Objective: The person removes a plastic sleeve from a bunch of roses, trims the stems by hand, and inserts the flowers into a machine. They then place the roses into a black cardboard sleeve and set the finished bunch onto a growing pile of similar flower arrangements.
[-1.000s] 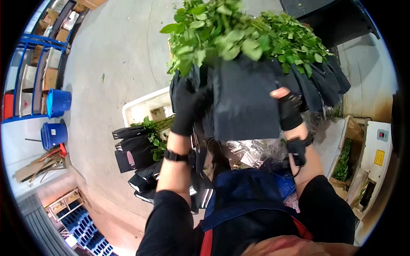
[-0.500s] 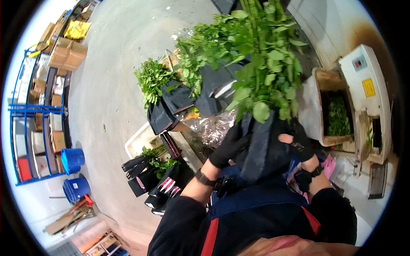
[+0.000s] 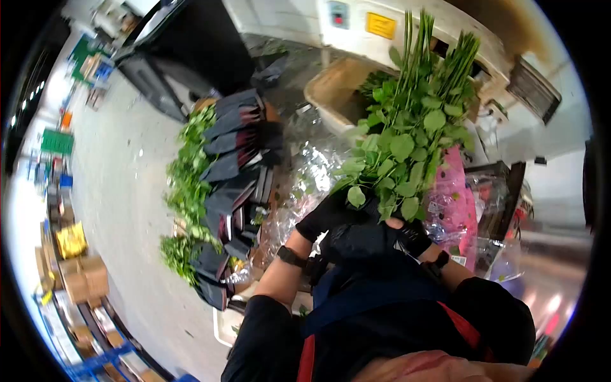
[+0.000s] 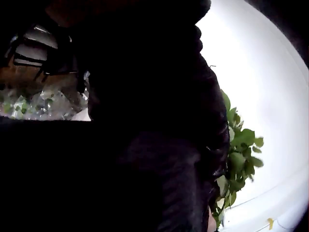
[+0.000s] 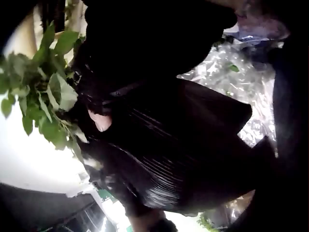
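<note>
Both gloved hands hold a wrapped bunch of leafy stems (image 3: 402, 148) close against the apron. Its green leaves and bare stem ends point away from the body, and the near end sits inside a black ribbed wrap (image 5: 164, 169). The left hand (image 3: 331, 213) grips the wrap's left side, just below the leaves. On the other side, the right hand (image 3: 412, 238) grips it, its bare thumb (image 5: 100, 121) lying along the wrap in the right wrist view. Whatever is inside the wrap is hidden. The left wrist view is mostly dark, with some leaves (image 4: 241, 154) past the glove.
Several more wrapped bunches (image 3: 229, 156) lie in a row to the left. Crumpled clear plastic (image 3: 305, 184) lies between them and me. A deep tub (image 3: 334, 89) stands ahead, beside a white machine (image 3: 356, 32). Pink sheeting (image 3: 453, 197) is at the right, a black bin (image 3: 197, 57) at far left.
The bunch has come in close to the apron, and both hands keep hold of it. My view has turned right, bringing the machine and tub ahead and the row of bunches to the left.
</note>
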`<act>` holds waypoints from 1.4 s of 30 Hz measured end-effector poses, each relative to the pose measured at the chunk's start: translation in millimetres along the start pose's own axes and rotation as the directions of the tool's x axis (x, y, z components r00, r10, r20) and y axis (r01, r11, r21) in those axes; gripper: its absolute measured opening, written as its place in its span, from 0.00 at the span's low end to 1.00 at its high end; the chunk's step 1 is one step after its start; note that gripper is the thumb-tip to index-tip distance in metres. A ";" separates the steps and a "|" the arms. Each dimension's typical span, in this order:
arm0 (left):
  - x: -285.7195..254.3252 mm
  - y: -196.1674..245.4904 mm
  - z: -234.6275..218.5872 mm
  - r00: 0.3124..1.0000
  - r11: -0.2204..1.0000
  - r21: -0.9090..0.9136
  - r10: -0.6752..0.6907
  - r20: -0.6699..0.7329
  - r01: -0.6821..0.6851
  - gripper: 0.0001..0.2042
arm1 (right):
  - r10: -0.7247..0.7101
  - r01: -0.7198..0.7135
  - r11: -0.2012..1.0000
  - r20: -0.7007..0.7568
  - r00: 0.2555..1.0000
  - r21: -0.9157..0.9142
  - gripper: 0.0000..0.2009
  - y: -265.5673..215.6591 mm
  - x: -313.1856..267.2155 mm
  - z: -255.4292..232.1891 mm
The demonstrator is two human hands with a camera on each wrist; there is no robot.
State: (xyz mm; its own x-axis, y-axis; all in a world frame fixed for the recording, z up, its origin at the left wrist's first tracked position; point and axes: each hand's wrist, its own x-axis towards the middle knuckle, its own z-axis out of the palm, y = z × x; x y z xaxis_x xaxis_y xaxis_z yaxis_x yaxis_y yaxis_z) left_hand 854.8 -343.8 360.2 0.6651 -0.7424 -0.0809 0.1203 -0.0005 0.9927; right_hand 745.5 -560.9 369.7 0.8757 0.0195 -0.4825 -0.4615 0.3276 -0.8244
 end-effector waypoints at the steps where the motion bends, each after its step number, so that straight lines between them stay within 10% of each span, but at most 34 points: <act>1: 10.4 -7.4 0.2 0.996 0.998 -0.007 -0.068 0.065 0.069 0.33 | 0.114 -0.113 0.993 -0.088 0.990 0.021 0.20 -15.1 -10.5 10.2; 9: 93.9 -4.3 10.2 0.875 0.870 -0.115 -0.463 0.141 0.479 0.24 | -0.221 0.279 0.941 -0.275 0.936 0.194 0.20 -16.5 28.7 -41.8; 11: 130.9 4.3 29.2 0.944 0.847 -0.422 -0.321 0.078 0.323 0.19 | -0.218 0.309 0.916 -0.329 0.919 0.257 0.22 -31.9 52.9 -71.8; 14: 218.3 15.9 35.6 0.986 0.987 0.127 0.078 0.147 -0.097 0.18 | -0.174 0.287 0.843 -0.275 0.946 0.455 0.19 -90.4 71.3 -123.6; 18: 342.1 52.5 44.0 0.956 0.878 0.384 0.235 0.174 -0.286 0.17 | -0.585 0.552 0.811 -0.287 0.759 -0.195 0.18 -200.8 99.6 -181.5; 24: 444.7 79.4 34.0 0.984 0.906 0.385 0.174 0.044 -0.177 0.16 | -0.721 0.458 0.324 0.097 0.686 -0.828 0.19 -232.0 200.6 -277.3; 29: 349.6 71.6 37.5 0.990 0.994 -0.089 -0.050 0.135 0.062 0.15 | -0.672 0.394 0.528 -0.086 0.736 -0.753 0.19 -153.7 171.7 -247.8; 30: 332.3 52.5 26.8 0.974 0.775 0.596 0.109 0.201 -0.210 0.18 | -0.620 0.393 0.624 -0.122 0.775 -0.676 0.19 -129.0 155.5 -226.1; 32: 276.3 -18.2 10.3 0.979 0.822 0.570 -0.110 0.171 -0.008 0.18 | -0.508 0.365 0.790 -0.192 0.840 -0.493 0.18 -79.3 122.2 -182.5; 33: 235.9 5.3 15.6 0.989 0.834 0.535 0.086 0.116 -0.135 0.17 | -0.385 0.322 0.904 -0.211 0.898 -0.279 0.16 -62.3 110.3 -159.1; 34: 204.9 5.1 12.4 0.988 0.922 0.378 -0.128 0.084 0.087 0.17 | -0.256 0.251 0.967 -0.227 0.940 -0.052 0.15 -45.3 98.5 -135.8; 35: 175.1 -8.8 9.5 0.998 0.956 0.294 -0.034 0.045 0.019 0.19 | -0.134 0.135 0.991 -0.198 0.971 -0.010 0.19 -41.5 81.8 -109.0; 40: 12.3 -1.0 -6.1 0.954 0.917 0.327 -0.145 -0.263 0.230 0.25 | 0.010 0.219 0.761 0.348 0.937 -0.611 0.30 -0.2 62.6 -67.0; 42: -61.9 3.6 -21.5 0.942 0.933 0.328 -0.029 -0.335 0.146 0.27 | 0.439 0.196 0.254 0.293 0.849 -0.947 0.26 -17.5 63.7 -41.8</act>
State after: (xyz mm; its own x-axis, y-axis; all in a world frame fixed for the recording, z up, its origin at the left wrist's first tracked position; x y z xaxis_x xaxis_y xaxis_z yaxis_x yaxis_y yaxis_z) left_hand 829.9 -283.4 366.9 0.8698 -0.4745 -0.1350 -0.0326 -0.3283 0.9440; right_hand 803.4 -604.9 341.1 0.5829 0.4374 -0.6848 -0.0806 -0.8075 -0.5843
